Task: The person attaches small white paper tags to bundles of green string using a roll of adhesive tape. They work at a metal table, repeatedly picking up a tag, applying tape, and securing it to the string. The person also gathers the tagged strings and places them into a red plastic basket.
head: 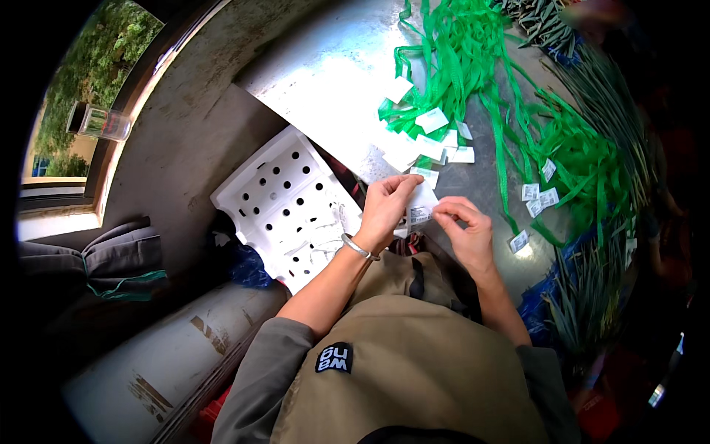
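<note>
Between both my hands, at the near edge of the metal table, is a white label [421,201] with small printing on its lower part. My left hand [386,206], with a bracelet at the wrist, pinches it from the left. The thumb and forefinger of my right hand [467,230] grip its right edge. Just beyond lie more white labels [430,147], attached to a heap of green mesh net bags [457,61]. A second heap of green nets [579,166] spreads to the right, with several small printed labels [533,208] facing up.
A white perforated plastic crate [283,194] stands tilted left of the table, with white strips inside. Bundles of green onions [610,105] line the right side, some on blue plastic [535,311]. A clear jar [102,122] stands on the windowsill. A large pale roll [183,355] lies at lower left.
</note>
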`<state>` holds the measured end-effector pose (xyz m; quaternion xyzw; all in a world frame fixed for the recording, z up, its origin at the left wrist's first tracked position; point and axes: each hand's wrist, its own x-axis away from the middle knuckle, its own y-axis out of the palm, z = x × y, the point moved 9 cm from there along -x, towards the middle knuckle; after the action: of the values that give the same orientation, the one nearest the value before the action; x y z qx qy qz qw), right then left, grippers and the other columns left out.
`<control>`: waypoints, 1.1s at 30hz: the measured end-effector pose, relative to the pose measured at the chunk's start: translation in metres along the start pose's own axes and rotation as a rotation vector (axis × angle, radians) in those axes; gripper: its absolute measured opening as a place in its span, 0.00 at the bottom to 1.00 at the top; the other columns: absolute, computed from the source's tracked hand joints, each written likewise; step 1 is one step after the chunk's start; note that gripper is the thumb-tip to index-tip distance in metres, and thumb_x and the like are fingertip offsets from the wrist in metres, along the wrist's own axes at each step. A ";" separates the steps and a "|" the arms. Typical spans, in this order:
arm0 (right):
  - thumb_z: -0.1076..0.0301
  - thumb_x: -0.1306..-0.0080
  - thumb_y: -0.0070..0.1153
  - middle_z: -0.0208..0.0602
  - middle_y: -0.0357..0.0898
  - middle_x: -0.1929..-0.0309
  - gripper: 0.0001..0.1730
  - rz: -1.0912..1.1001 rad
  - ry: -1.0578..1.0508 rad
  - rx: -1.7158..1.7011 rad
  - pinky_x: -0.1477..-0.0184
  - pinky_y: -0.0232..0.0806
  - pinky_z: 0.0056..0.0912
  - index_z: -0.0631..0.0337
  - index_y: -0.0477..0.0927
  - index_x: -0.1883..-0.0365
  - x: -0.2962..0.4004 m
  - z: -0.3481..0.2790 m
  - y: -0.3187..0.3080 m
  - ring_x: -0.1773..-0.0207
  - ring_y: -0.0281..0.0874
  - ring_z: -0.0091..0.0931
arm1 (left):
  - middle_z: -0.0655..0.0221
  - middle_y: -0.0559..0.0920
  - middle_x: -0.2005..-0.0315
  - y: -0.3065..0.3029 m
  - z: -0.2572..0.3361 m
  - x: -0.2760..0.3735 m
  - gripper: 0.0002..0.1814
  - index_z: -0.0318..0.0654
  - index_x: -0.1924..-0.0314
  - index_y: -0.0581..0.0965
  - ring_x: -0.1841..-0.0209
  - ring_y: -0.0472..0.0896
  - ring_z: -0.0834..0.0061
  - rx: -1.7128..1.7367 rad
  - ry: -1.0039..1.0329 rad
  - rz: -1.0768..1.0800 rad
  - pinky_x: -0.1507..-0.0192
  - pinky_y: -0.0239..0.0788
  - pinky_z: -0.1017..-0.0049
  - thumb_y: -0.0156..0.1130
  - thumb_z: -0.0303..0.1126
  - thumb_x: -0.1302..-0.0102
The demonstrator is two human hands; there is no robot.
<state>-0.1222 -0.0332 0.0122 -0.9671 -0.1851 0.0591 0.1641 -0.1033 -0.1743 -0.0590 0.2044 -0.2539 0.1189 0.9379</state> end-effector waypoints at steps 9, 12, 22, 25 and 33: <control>0.70 0.39 0.52 0.18 0.68 0.79 0.07 -0.183 0.584 -0.399 0.79 0.52 0.14 0.66 0.76 0.67 -0.126 0.113 -0.101 0.80 0.57 0.10 | 0.72 0.80 0.74 0.023 0.010 -0.039 0.14 0.32 0.64 0.80 0.79 0.72 0.87 -0.023 0.000 0.104 0.78 0.60 0.86 0.52 0.35 0.36; 0.70 0.40 0.54 0.20 0.67 0.80 0.06 -0.241 0.656 -0.305 0.78 0.54 0.16 0.65 0.76 0.69 -0.155 0.150 -0.086 0.80 0.59 0.12 | 0.72 0.81 0.74 0.037 0.020 -0.036 0.13 0.32 0.64 0.80 0.76 0.74 0.88 -0.036 0.028 0.118 0.76 0.61 0.87 0.52 0.33 0.36; 0.75 0.47 0.59 0.29 0.75 0.77 0.08 0.003 0.191 0.008 0.73 0.61 0.18 0.65 0.75 0.69 -0.171 0.123 -0.100 0.75 0.70 0.15 | 0.72 0.80 0.67 0.031 0.029 -0.022 0.12 0.32 0.57 0.77 0.68 0.75 0.86 -0.177 0.162 0.055 0.63 0.69 0.84 0.58 0.18 0.43; 0.78 0.46 0.57 0.27 0.74 0.77 0.11 -0.004 0.226 -0.026 0.74 0.60 0.17 0.63 0.73 0.64 -0.158 0.110 -0.124 0.74 0.69 0.14 | 0.74 0.80 0.70 0.037 0.028 -0.015 0.09 0.32 0.60 0.79 0.71 0.73 0.89 -0.195 0.179 -0.030 0.67 0.67 0.86 0.57 0.20 0.42; 0.75 0.45 0.57 0.37 0.78 0.60 0.33 0.321 -0.284 1.076 0.60 0.67 0.29 0.61 0.63 0.40 -0.068 0.024 -0.182 0.58 0.75 0.27 | 0.74 0.80 0.68 0.041 0.026 0.001 0.14 0.30 0.54 0.77 0.71 0.74 0.88 0.153 0.075 -0.103 0.70 0.64 0.87 0.50 0.32 0.34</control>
<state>-0.2509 0.1086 0.0550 -0.7460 -0.0001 0.2982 0.5954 -0.1266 -0.1496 -0.0247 0.2836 -0.1982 0.0970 0.9332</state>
